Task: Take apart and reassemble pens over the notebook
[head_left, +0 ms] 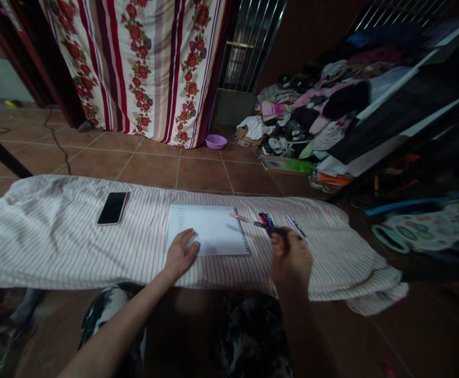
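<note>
A spiral notebook lies on the striped cloth before me, showing a pale, mostly blank page with its coil on the right side. My left hand rests on the page's lower left part, fingers stretched out and holding nothing. Closed around a long thin paintbrush is my right hand, raised at the right of the notebook. The brush has a dark handle and an orange tip, which points left over the coil edge. Behind that hand, several pens lie on the cloth, partly covered, with more slim pens farther right.
A phone with a dark screen lies left of the notebook. The striped cloth covers a long low surface. Beyond are a tiled floor, a floral curtain, a purple basin and a heap of clothes.
</note>
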The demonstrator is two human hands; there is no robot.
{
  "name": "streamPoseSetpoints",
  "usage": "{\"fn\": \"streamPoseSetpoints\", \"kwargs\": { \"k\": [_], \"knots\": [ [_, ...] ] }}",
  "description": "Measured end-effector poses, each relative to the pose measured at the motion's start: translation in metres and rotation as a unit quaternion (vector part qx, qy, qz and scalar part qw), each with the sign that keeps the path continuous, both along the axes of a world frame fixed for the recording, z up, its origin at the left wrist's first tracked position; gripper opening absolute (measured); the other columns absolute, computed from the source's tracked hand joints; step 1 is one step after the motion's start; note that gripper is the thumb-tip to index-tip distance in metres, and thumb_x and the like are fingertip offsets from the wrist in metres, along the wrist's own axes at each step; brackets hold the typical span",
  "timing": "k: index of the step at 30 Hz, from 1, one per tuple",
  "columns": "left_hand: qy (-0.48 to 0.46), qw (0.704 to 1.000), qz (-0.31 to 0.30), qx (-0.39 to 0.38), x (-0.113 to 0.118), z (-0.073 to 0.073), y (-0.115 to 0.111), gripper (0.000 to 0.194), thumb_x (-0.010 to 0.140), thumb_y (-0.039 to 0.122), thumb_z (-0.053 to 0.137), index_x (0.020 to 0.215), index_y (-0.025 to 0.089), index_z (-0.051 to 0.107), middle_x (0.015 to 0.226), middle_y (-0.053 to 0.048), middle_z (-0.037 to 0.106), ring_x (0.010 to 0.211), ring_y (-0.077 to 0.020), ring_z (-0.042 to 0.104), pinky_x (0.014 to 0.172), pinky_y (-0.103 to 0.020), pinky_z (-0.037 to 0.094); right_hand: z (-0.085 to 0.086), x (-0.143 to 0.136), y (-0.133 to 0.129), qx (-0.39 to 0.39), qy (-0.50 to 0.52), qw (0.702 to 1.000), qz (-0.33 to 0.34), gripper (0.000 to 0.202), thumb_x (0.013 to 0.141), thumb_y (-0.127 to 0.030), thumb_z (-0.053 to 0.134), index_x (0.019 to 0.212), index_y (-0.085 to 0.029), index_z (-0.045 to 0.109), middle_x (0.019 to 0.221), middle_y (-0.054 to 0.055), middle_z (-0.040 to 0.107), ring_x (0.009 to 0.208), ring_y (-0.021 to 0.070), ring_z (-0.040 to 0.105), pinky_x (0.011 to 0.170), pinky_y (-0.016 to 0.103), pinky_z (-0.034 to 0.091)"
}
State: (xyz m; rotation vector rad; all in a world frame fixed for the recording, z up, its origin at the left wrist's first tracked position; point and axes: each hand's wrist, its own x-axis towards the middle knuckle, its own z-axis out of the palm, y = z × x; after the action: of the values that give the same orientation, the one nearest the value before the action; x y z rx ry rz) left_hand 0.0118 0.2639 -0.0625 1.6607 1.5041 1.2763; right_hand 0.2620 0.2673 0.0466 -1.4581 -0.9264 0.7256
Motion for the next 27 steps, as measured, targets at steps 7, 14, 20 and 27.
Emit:
{"fn": "streamPoseSetpoints", "kwargs": {
  "k": [7,14,20,27],
  "knots": [
    [-0.289,0.949,-0.068,-0.104,0.015,0.011,0.026,0.049,0.079,0.036,0.052,0.124,0.017,0.044,0.117,-0.015,0.057,0.087,-0.0217,0.064,0.071,-0.037,0.053,-0.075,-0.065,0.057,-0.042,0.208,0.976,0.056,0.02,0.067,-0.038,0.061,0.072,-0.019,0.061,0.068,0.003,0.066,0.061,0.015,0.062,0.053,0.024,0.048],
    [-0.25,0.961,0.029,-0.113,0.007,0.007,0.043,0.044,0.074,0.036,0.058,0.111,0.013,0.054,0.06,0.004,0.053,0.047,-0.009,0.051,0.049,-0.024,0.044,-0.094,-0.077,0.088,-0.082,0.295,0.944,0.125,0.028,0.059,-0.037,0.072,0.078,-0.017,0.063,0.071,0.001,0.067,0.058,0.0093,0.061,0.052,0.018,0.047],
    [-0.171,0.971,0.069,-0.152,-0.008,0.0,0.044,0.043,0.071,0.039,0.06,0.106,0.014,0.058,0.064,0.002,0.058,0.048,-0.0093,0.05,0.049,-0.024,0.043,-0.106,-0.089,0.093,-0.096,0.312,0.938,0.116,0.03,0.055,-0.036,0.075,0.074,-0.017,0.063,0.067,0.001,0.067,0.054,0.0108,0.06,0.047,0.02,0.046],
    [-0.072,0.99,0.037,-0.113,-0.017,-0.003,0.046,0.028,0.075,0.037,0.057,0.094,0.018,0.065,0.079,-0.005,0.065,0.063,-0.0149,0.059,0.059,-0.027,0.048,-0.101,-0.112,0.095,-0.127,0.299,0.931,0.164,0.029,0.059,-0.037,0.073,0.078,-0.017,0.065,0.071,0.002,0.069,0.056,0.0096,0.061,0.05,0.018,0.047]
  ]
}}
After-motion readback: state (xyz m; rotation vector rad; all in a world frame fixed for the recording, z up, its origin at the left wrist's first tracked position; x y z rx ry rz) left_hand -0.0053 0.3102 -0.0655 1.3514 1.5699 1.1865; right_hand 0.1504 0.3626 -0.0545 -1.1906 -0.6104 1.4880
